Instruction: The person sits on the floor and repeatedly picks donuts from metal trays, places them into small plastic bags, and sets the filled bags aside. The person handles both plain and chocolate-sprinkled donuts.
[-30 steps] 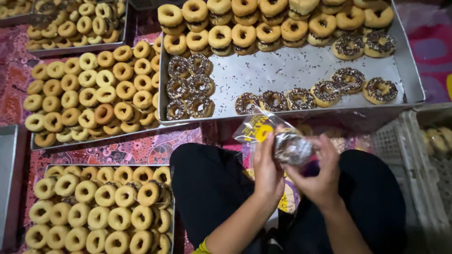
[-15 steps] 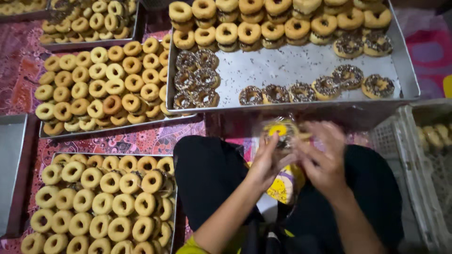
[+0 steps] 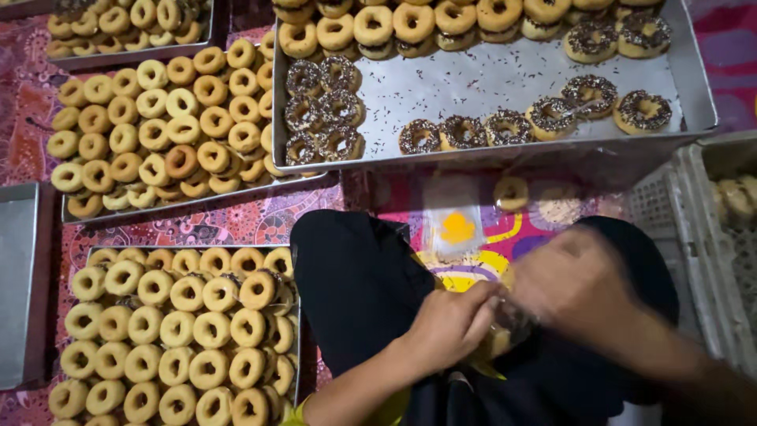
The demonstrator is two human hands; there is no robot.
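Down over my lap, from the head view, my left hand [image 3: 449, 323] is clenched on a small clear bag [image 3: 505, 335] with a doughnut inside, fingers pinching its edge. My right hand [image 3: 579, 284] sits right against the same bag, but it is a blur, so I cannot tell whether its grip is closed or loose. The bag is low between my knees, above my dark trousers [image 3: 355, 284].

Just ahead of my hands, a flat clear wrapper with a yellow mark [image 3: 457, 229] lies on the patterned cloth [image 3: 236, 225]. Beyond it stands a big metal tray [image 3: 489, 79], its bare middle dusted with sprinkles; chocolate-sprinkled doughnuts [image 3: 509, 128] run in a row along its near side, more are bunched at its left end, and plain glazed ones [image 3: 414, 22] line the far side.

Off to my left, a second tray of plain doughnuts [image 3: 158, 130] is packed tight, and a third tray of plain doughnuts [image 3: 177, 331] lies just beside my left knee. Another tray [image 3: 130, 24] shows at the top left corner. An empty-looking metal tray [image 3: 17, 276] touches the left edge. On my right, a white plastic crate [image 3: 702, 237] holds pale doughnuts, dimly seen.
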